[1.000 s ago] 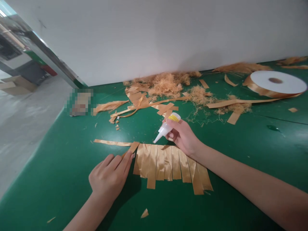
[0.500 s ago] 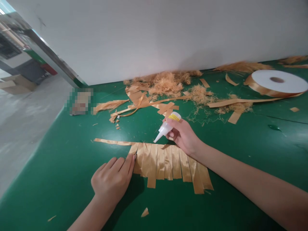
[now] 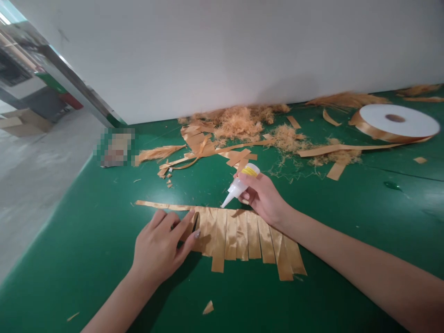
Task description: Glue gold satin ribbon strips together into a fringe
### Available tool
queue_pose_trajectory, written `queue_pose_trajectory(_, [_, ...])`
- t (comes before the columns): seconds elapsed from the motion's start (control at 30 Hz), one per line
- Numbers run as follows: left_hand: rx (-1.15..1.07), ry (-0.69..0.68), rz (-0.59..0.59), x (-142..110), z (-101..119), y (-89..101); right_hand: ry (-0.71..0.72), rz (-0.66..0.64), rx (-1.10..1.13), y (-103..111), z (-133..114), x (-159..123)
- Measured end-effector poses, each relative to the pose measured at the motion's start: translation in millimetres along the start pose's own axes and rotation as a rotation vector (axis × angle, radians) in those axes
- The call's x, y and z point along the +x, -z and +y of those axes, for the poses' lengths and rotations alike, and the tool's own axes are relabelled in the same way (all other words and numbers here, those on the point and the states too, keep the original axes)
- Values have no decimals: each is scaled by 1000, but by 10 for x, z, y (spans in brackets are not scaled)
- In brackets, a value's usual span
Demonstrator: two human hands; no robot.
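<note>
A row of short gold satin ribbon pieces (image 3: 242, 236) hangs side by side from a thin gold ribbon strip (image 3: 161, 205) lying flat on the green table. With fingers apart, my left hand (image 3: 164, 243) presses its index fingertip on the leftmost ribbon piece where it meets the strip. My right hand (image 3: 262, 196) is wrapped around a white glue bottle (image 3: 238, 186) with a yellow band, tilted nozzle down. The nozzle tip is at or just above the top edge of the row; contact cannot be told.
Frayed gold fibres (image 3: 239, 122) and cut ribbon scraps (image 3: 199, 138) lie along the white wall. A large ribbon spool (image 3: 395, 121) rests at the right, its loose end trailing left. A blurred-out object (image 3: 116, 147) sits near the table's left edge. Cardboard boxes (image 3: 26, 122) stand on the floor beyond.
My left hand has laid the leftmost ribbon piece against the strip, released its pinch and spread its fingers over it. My right hand with the bottle has stayed almost still.
</note>
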State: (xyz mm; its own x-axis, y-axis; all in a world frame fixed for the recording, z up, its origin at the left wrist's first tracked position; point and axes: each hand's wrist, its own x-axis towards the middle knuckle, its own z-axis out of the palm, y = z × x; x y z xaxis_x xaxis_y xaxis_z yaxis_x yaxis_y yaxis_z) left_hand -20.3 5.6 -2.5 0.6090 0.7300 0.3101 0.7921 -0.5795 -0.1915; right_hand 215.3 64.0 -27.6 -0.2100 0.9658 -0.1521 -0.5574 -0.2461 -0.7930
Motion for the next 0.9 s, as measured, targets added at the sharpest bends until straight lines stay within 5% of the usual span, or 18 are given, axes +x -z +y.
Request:
queue_pose_trajectory(0.23, [-22,8,-177,55,-96,-19,86,13,-91,-23,7,-30])
queue_pose_trajectory(0.4, [-48,50,-172,13,-59,-44,454,10,-513,-129,-10,-206])
queue_pose_trajectory(0.5, [-49,70,-150,-4,-42,-63,726,-162,-884,-120,19,-316])
queue_pose_trajectory(0.63, [-74,56,-92,-20,-33,-79,856,-490,-1299,-59,96,-371])
queue_pose_trajectory(0.9, [-44,15,-94,3,-7,-70,938,-553,-1669,-127,137,-327])
